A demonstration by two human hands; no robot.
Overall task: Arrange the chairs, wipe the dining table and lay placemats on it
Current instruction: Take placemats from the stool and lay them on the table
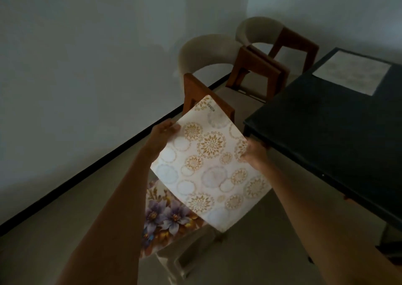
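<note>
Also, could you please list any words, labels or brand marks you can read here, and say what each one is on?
Small printed mark near the far corner of the held placemat: a short word or brand is there, too small and blurred to read.
Placemat on the table: no text shows.
Nothing else carries writing.

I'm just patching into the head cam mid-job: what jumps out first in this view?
A pale placemat with gold medallions fills the centre, held in the air by its side edges between the left hand and right hand. Under it a floral mat lies on a near chair. To the right, the dark dining table already bears one laid placemat at its far end, with two curved-back chairs along the wall behind.
</note>
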